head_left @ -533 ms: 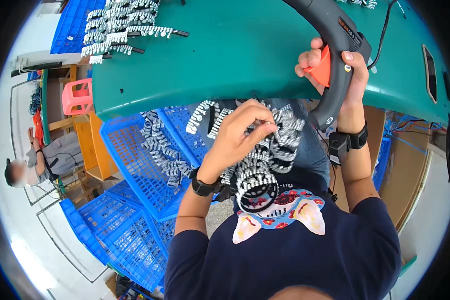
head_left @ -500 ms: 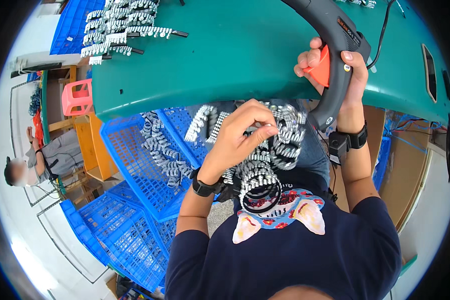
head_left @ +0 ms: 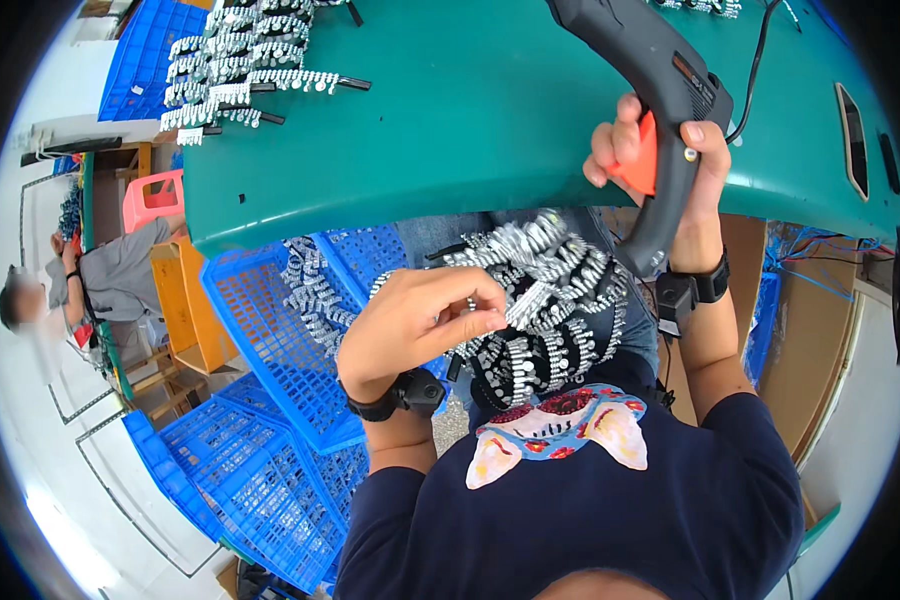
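Note:
My right hand (head_left: 708, 165) is wrapped round the handle of a black glue gun (head_left: 685, 125) with an orange trigger (head_left: 646, 155), held over the front edge of the green table. Its fingers lie at the trigger. Below, on my lap, is a heap of curled black bands trimmed with silver rhinestones (head_left: 560, 350). My left hand (head_left: 425, 315) is closed in a pinch at the left side of this heap. Thumb and forefinger meet at the end of a rhinestone-trimmed band (head_left: 530, 300); the other fingers are curled in.
More rhinestone-trimmed bands (head_left: 235, 65) lie in rows on the green table (head_left: 420, 130). Blue plastic crates (head_left: 270, 310) stand at my left, one holding similar bands. A black cable (head_left: 760, 70) runs behind the glue gun. Farther left, a person (head_left: 120, 275) sits near a pink stool (head_left: 150, 200).
My left hand has moved left and down, and the bands on my lap have shifted and spread. The glue gun in my right hand has dropped slightly toward me and left.

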